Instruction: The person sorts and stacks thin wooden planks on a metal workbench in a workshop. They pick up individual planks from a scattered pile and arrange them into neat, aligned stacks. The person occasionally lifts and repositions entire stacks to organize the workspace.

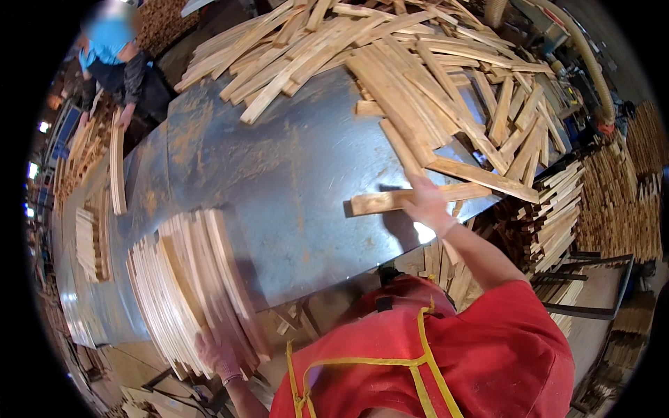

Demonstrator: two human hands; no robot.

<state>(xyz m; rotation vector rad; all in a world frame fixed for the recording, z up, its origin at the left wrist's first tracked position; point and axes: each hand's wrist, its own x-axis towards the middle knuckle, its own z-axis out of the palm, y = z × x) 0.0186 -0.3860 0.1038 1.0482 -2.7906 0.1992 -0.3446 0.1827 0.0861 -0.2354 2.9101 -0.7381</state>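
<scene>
My right hand (428, 205) is closed around a short wooden slat (376, 202), held over the right front part of the metal table (279, 174). Under my left hand (218, 354) is the near end of a row of pale wooden slats (185, 279), packed side by side at the table's left front. Its fingers lie stretched along the wood and look slightly blurred. Just beyond my right hand, a loose slat (481, 179) sticks out of a large jumbled heap of slats (404, 90).
A co-worker in a blue top (111, 45) stands at the far left, a hand on an upright slat (118, 164). A smaller slat stack (87, 244) sits on the left. Stacked wood (617, 195) and a metal rack (592, 310) stand at right, below a flexible hose (592, 70).
</scene>
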